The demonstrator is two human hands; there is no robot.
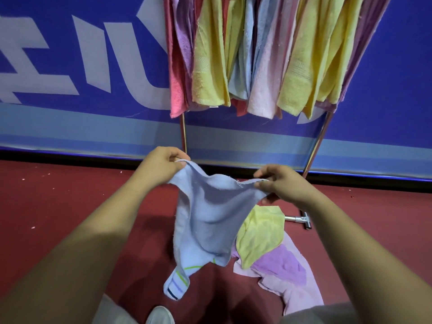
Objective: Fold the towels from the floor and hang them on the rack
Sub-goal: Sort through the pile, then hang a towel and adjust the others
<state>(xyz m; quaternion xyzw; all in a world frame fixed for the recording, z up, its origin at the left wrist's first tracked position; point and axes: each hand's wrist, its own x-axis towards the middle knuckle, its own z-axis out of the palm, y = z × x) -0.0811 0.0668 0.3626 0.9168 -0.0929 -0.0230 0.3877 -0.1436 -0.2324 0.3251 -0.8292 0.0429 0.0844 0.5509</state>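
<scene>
Pinching the two upper corners of a light blue terry towel [208,218], both hands held it spread in the air: the left hand [161,163] gripped the corner at ten o'clock from the cloth's middle, and the right hand [279,183] gripped the corner at two o'clock. The top edge sagged between them. The towel's striped end hung down at seven o'clock; whether it touched the dark red floor [70,206] could not be told.

At four o'clock from the held towel, a crumpled yellow towel [259,235] lay on the floor on top of a purple towel [280,263], which lay over a pale pink towel [294,291].

At twelve o'clock stood the metal rack [315,146], its bar crowded with hanging towels [210,66] in pink, purple, yellow, blue and pale pink. One rack foot rested on the floor at three o'clock from the yellow towel. A blue banner with white lettering [93,66] stood behind the rack. A white shoe tip [160,315] showed at six o'clock.
</scene>
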